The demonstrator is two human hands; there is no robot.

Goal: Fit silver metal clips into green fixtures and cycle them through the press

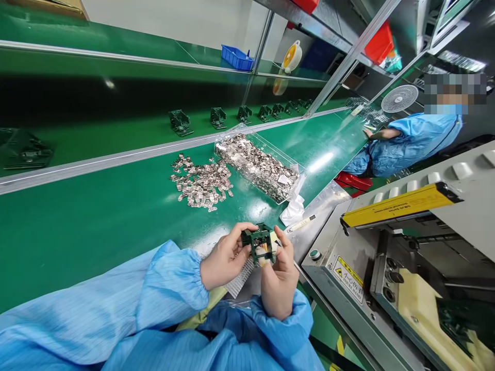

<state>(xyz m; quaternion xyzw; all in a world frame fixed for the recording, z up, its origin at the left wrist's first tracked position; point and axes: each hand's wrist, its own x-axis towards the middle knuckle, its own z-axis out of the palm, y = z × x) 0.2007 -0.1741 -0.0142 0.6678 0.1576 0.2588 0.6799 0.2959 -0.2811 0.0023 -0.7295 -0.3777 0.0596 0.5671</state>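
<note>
Between my two hands is a dark green plastic frame (257,241) with an open middle, held up over the near edge of the bench. My left hand (224,260) pinches its left side between thumb and fingers. Around its right side and lower edge close the thumb and fingers of my right hand (281,281). Beyond them lies a loose pile of small metal pieces (201,183). A clear tray (266,147) full of similar metal pieces stands to the right of the pile. Part of the frame is hidden behind my fingers.
A press-like machine (332,252) with a yellow safety bar (398,206) stands close on the right. A white cloth (293,210) and a marker-like stick (301,223) lie by the tray. Several green frames (218,118) line the conveyor. A co-worker (417,136) sits further along.
</note>
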